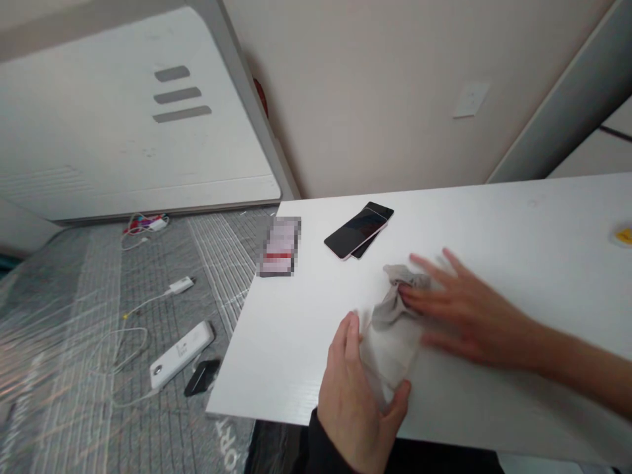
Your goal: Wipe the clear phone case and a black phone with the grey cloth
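White tabletop [498,224], cloth [392,349] near front edge

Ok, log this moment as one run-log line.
left hand: holding grey cloth | right hand: fingers on cloth | nearby: stacked smartphones, white table

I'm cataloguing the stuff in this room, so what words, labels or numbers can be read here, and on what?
"ORT", pale letters on the dark mattress band, possibly part of a longer word.
The card is pixelated, so its markings can't be read.
The yellow tag is cut off by the frame and too small to read.
The phone shows no readable text.
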Action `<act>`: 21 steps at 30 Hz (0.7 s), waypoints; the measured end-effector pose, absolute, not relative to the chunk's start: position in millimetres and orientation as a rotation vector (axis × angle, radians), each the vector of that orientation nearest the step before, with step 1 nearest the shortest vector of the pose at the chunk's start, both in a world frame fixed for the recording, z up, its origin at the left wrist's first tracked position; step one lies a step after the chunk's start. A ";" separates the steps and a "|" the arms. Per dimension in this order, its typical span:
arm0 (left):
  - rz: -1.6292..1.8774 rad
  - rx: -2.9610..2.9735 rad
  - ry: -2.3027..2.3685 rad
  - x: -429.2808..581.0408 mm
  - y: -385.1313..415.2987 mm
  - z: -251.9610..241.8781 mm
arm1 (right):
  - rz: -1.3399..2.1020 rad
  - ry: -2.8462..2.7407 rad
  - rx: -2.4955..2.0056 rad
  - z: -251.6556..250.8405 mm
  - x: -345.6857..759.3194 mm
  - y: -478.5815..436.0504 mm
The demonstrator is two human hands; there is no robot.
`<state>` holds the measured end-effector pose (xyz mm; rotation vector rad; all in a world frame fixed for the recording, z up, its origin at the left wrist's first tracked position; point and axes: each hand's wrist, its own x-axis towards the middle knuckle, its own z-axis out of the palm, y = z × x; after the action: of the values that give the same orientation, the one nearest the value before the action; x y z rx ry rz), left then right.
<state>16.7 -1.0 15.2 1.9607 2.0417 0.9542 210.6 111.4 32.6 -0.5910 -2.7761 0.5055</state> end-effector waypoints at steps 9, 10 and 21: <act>1.122 2.047 1.921 16.2 5.3 3.0 | 0.320 -2.885 -0.495 53.5 221.6 102.8; 1.127 2.047 1.911 16.1 5.3 3.1 | 0.275 -2.894 -0.552 57.7 224.8 110.2; 0.997 2.256 2.062 21.4 1.7 -3.1 | -0.005 -2.716 -0.446 81.2 209.0 136.0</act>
<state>21.4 1.7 -3.1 2.2563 2.0624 0.9973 209.0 136.0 81.2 -0.4462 -2.7163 -0.0054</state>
